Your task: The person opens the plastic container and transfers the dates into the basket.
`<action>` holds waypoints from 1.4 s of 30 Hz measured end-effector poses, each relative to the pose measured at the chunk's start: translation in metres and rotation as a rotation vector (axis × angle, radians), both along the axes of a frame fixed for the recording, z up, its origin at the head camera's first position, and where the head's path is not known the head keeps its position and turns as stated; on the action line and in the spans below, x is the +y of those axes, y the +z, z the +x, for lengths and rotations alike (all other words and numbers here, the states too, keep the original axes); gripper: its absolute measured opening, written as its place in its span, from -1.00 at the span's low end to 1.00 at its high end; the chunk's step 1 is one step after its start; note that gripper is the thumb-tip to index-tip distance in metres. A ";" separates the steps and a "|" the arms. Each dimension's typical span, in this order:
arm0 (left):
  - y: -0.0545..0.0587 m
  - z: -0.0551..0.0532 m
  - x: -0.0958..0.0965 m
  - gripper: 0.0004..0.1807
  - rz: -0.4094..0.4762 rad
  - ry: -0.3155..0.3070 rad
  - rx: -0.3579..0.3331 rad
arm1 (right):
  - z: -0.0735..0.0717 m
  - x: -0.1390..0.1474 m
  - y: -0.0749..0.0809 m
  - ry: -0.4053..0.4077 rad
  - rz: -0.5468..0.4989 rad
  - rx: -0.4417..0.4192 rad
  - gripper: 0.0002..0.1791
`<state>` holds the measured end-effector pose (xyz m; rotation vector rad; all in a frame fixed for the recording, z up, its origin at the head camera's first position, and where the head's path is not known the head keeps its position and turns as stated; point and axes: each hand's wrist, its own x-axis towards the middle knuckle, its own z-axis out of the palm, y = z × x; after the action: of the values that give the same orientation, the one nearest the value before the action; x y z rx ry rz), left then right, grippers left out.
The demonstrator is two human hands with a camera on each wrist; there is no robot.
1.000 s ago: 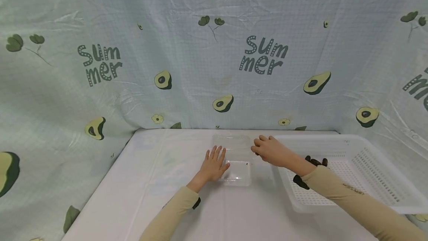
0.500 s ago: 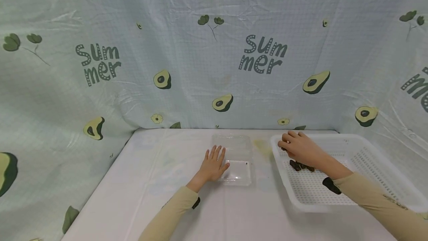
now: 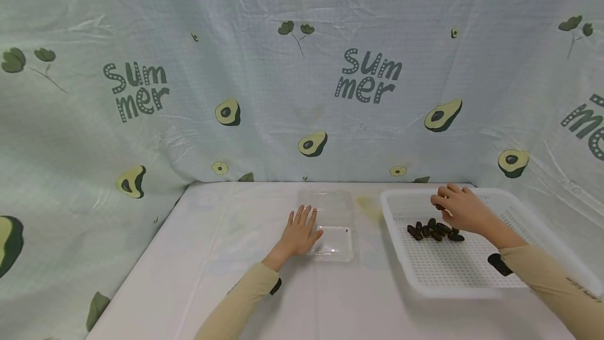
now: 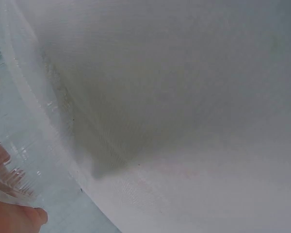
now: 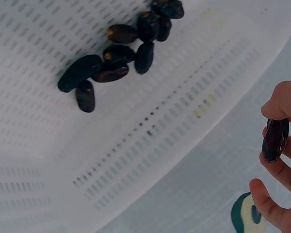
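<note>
My left hand point(image 3: 297, 236) lies with fingers spread on the left side of a clear plastic clamshell box point(image 3: 337, 245), whose lid is laid back behind it. In the left wrist view, the thumb point(image 4: 19, 217) shows beside the see-through plastic wall. My right hand point(image 3: 464, 213) is raised over the far part of a white perforated basket point(image 3: 453, 293). Between its thumb and fingers it pinches one dark date point(image 5: 275, 138), plain in the right wrist view. Below and left of that hand, several more dates point(image 5: 119, 53) lie clustered on the basket floor.
A white cloth covers the table point(image 3: 226, 277). Behind it hangs a pale curtain point(image 3: 264, 77) printed with avocados and lettering, and it runs along both sides. The basket's raised rim stands to the right of the clear box.
My right hand has moved right, from beside the clear box to above the basket, still pinching a date. The clustered dates have come into fuller view. My left hand has stayed in place.
</note>
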<state>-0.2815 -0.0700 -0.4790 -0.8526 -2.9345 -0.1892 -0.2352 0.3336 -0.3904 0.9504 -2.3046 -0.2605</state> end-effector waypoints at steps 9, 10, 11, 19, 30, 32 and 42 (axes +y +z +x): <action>-0.001 0.003 -0.005 -0.32 0.011 -0.015 -0.002 | 0.006 0.013 -0.015 -0.171 -0.006 -0.097 -0.66; -0.002 0.003 -0.006 -0.32 0.013 -0.017 -0.001 | 0.006 0.014 -0.017 -0.183 0.000 -0.101 -0.65; -0.002 0.003 -0.006 -0.32 0.012 -0.018 -0.002 | 0.006 0.014 -0.018 -0.193 0.005 -0.104 -0.65; -0.003 0.003 -0.008 -0.32 0.016 -0.027 -0.001 | 0.004 0.024 -0.036 -0.237 0.003 -0.116 -0.64; -0.005 0.004 -0.012 -0.32 0.014 -0.036 0.010 | 0.006 0.030 -0.052 -0.287 -0.021 -0.174 -0.66; -0.005 0.004 -0.012 -0.32 0.017 -0.037 0.015 | 0.006 0.030 -0.053 -0.288 -0.025 -0.182 -0.65; -0.006 0.005 -0.012 -0.32 0.021 -0.039 0.017 | 0.006 0.033 -0.054 -0.342 -0.041 -0.255 -0.71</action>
<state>-0.2769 -0.0821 -0.4846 -0.9049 -2.8963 -0.2134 -0.2289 0.3665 -0.4447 0.5912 -2.6941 -0.2435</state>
